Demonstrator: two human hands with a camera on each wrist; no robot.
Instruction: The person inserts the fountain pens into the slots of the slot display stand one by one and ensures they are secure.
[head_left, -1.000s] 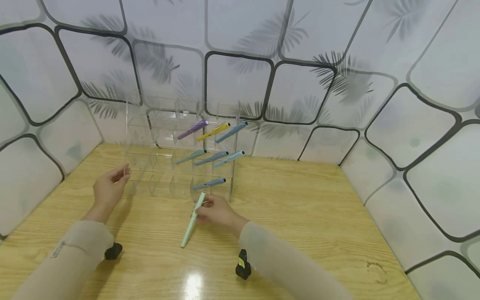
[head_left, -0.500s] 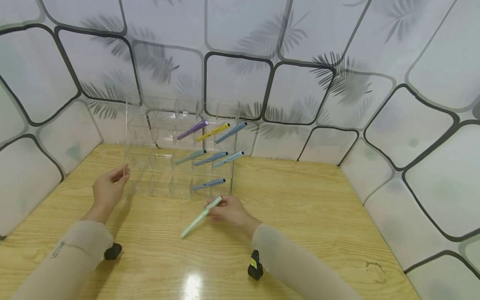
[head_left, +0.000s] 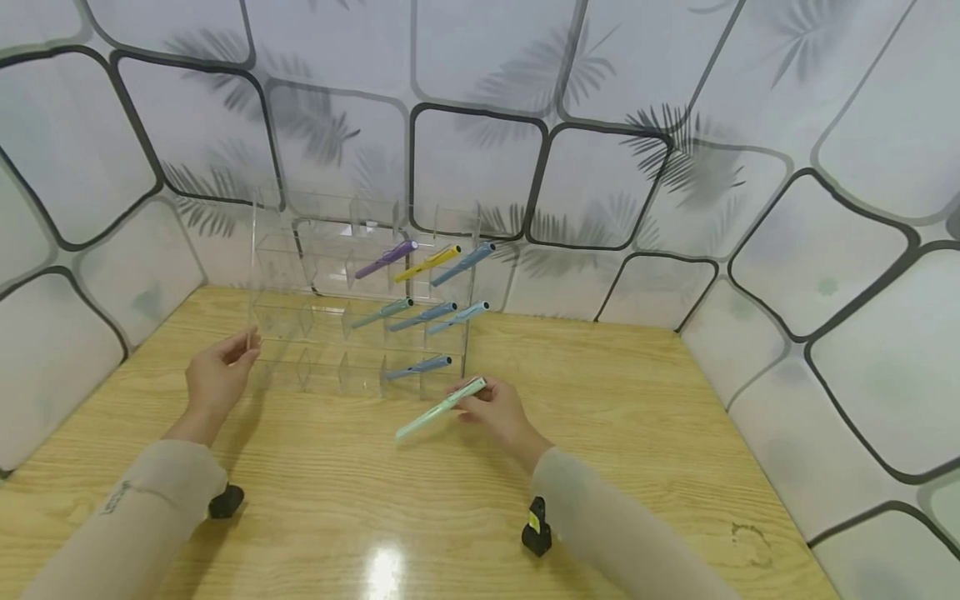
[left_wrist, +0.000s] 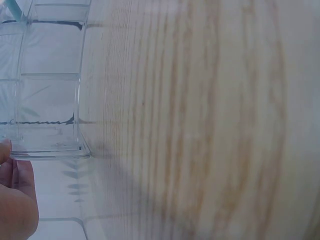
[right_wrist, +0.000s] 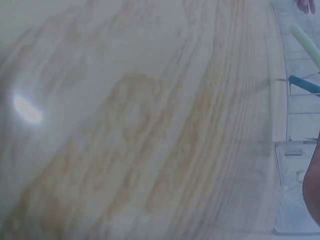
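Between the thumb and fingers of my right hand (head_left: 495, 408) is a pale green pen (head_left: 438, 410), slanted in front of the lower right corner of a clear acrylic pen rack (head_left: 322, 367). In the right wrist view the same pale green pen (right_wrist: 305, 44) shows at the right edge, near a blue pen (right_wrist: 304, 84). My left hand (head_left: 217, 375) pinches the rack's left side panel. The left wrist view shows the left hand (left_wrist: 17, 200) at the rack's edge (left_wrist: 50, 154). A blue pen (head_left: 418, 367) lies in the rack's lowest row.
Higher rows of the rack hold a purple pen (head_left: 386, 259), a yellow pen (head_left: 427, 263), a green pen (head_left: 383, 312) and several blue ones. The rack stands on a wooden table (head_left: 600, 433) before a patterned wall covering (head_left: 480, 175).
My right hand has moved right and slightly up with the pale green pen, which has swung from steep to a flatter slant. The left hand has stayed at the rack's side.
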